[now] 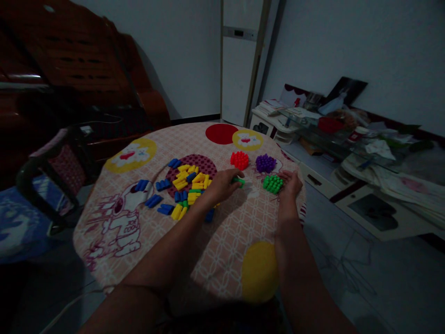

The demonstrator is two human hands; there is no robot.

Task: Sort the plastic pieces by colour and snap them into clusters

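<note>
My left hand [225, 183] is closed on a small green plastic block [239, 181] above the middle of the table. My right hand [291, 183], fingers apart, curves round the right side of a green cluster of upright blocks [273, 184]; whether it touches the cluster is hard to tell. Behind that stand a red cluster [239, 160] and a purple cluster [266, 163]. Loose yellow blocks [181, 183] and blue blocks [153, 201] lie scattered left of my left hand, with a few green ones among them. My left forearm partly hides this pile.
A patterned cloth covers the round table [222, 250]. To the right is a low cabinet [368, 208] with a cluttered glass top. A wooden bench [86, 69] stands at the back left, and a chair frame [45, 171] is close to the table's left edge.
</note>
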